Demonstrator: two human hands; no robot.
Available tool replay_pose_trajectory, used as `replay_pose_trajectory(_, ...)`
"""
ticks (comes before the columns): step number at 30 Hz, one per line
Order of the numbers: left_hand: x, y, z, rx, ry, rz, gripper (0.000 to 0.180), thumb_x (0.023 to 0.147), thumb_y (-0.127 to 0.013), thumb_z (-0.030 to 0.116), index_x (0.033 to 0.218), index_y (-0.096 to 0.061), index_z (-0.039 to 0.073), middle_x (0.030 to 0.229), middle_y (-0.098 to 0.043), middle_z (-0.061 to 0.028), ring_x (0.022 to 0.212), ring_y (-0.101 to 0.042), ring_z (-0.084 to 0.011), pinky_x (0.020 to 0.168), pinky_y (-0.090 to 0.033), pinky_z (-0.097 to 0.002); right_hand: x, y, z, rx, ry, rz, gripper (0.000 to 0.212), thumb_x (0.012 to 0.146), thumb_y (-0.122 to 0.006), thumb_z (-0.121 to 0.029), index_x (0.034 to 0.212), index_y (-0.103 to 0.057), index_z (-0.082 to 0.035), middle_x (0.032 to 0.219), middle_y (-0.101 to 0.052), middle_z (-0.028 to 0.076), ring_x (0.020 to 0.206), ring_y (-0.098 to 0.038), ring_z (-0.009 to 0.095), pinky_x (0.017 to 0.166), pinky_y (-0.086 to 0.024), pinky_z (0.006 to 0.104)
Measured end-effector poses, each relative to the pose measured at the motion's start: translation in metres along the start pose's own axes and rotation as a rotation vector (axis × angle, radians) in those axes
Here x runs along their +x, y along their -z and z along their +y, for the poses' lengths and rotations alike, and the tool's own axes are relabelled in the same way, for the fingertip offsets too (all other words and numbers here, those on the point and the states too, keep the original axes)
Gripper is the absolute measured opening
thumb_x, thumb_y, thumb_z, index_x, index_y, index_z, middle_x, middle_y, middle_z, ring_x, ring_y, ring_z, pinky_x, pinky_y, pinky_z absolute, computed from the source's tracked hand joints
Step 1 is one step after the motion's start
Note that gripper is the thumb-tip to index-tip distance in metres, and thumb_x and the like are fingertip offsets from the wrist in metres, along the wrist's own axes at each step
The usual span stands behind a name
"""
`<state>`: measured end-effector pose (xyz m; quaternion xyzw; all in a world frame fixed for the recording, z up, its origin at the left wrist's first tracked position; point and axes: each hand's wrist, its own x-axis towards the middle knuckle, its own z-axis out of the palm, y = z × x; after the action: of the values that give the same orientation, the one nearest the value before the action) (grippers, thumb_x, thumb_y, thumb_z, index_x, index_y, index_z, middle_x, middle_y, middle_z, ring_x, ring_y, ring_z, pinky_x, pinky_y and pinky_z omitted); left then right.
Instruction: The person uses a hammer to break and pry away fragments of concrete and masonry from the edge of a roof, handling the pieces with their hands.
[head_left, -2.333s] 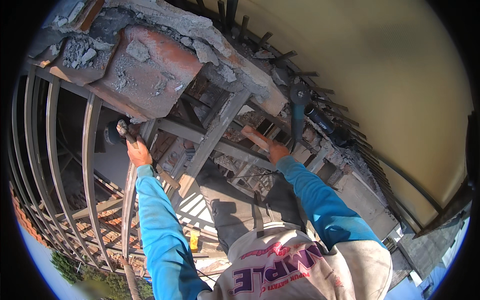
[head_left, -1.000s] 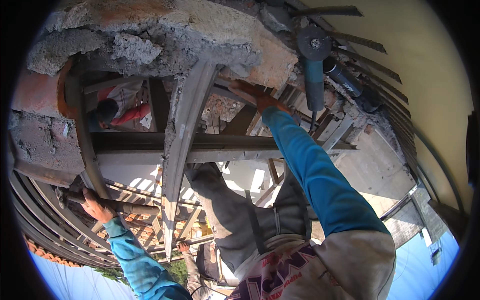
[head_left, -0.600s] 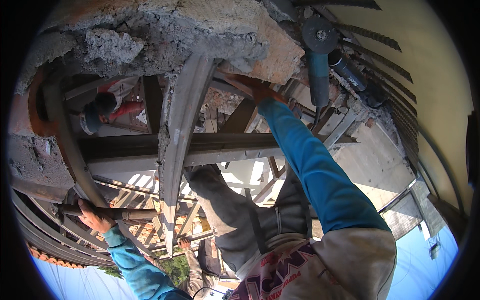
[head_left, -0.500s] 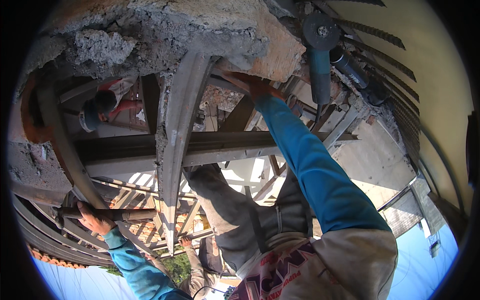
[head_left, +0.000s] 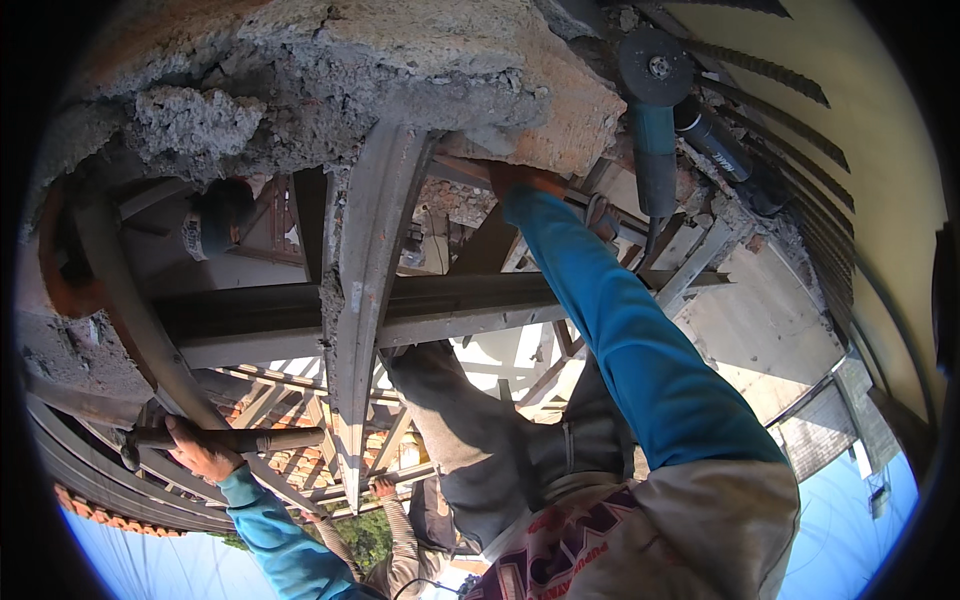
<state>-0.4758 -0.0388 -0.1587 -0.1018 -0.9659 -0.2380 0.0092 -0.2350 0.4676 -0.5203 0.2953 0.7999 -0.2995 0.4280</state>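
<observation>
One hammer (head_left: 285, 440) shows at lower left, my left grip (head_left: 203, 452) wrapped round its handle; I cannot tell whether the right grip (head_left: 513, 180), shadowed beside broken concrete (head_left: 565, 115), is spread or pinching something.

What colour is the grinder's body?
The grinder has a dark teal body, best seen in the head view.

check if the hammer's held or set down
Held: the left hand is wrapped around the hammer, close to its head.
</observation>
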Motion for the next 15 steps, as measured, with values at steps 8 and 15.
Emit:
replay_pose_trajectory(8,0.002,-0.011,0.027,-0.29,0.373,0.08,0.042,0.097,-0.053,0.022,0.136,-0.049,0.005,0.118,-0.049,-0.0163,0.104,-0.053,-0.0265,0.09,-0.046,-0.0372,0.019,-0.013,0.009,-0.065,0.024,0.026,0.036,0.092,-0.049,-0.02,0.125,-0.058,-0.009,0.122,-0.061,0.02,0.106,-0.063,0.035,0.091,-0.051,0.0443)
replay_pose_trajectory(15,0.006,-0.02,0.052,-0.188,0.31,0.072,0.047,0.098,-0.052,0.028,0.128,-0.048,-0.008,0.117,-0.053,-0.0161,0.102,-0.053,-0.0215,0.092,-0.043,-0.036,0.032,-0.02,0.018,-0.118,0.0,0.037,0.036,0.092,-0.05,-0.021,0.126,-0.057,-0.01,0.122,-0.061,0.021,0.106,-0.063,0.035,0.091,-0.051,0.0445)
